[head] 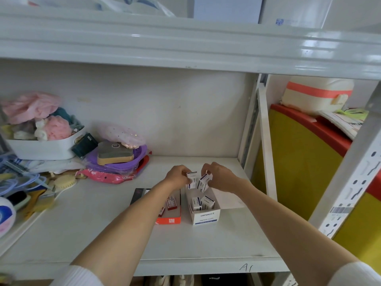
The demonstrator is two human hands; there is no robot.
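Observation:
An open white carton marked PAPER CLIPS (206, 216) stands on the white shelf (99, 230), with a few small white-and-blue boxes (201, 202) inside. My left hand (177, 176) grips one small box (192, 176) above the carton's far end. My right hand (218, 176) holds another small box (204, 182), tilted, right beside the first. To the left of the carton lies an orange tray-like box (169, 220) with small red boxes (171, 204) in it, partly hidden by my left forearm.
Clutter fills the shelf's left side: a white basket (41, 148) of soft pink items, a purple bowl (121, 164) with a sponge block, a pink bag (107, 177), brushes and cords. A yellow and red bin (299, 162) stands right of the shelf upright.

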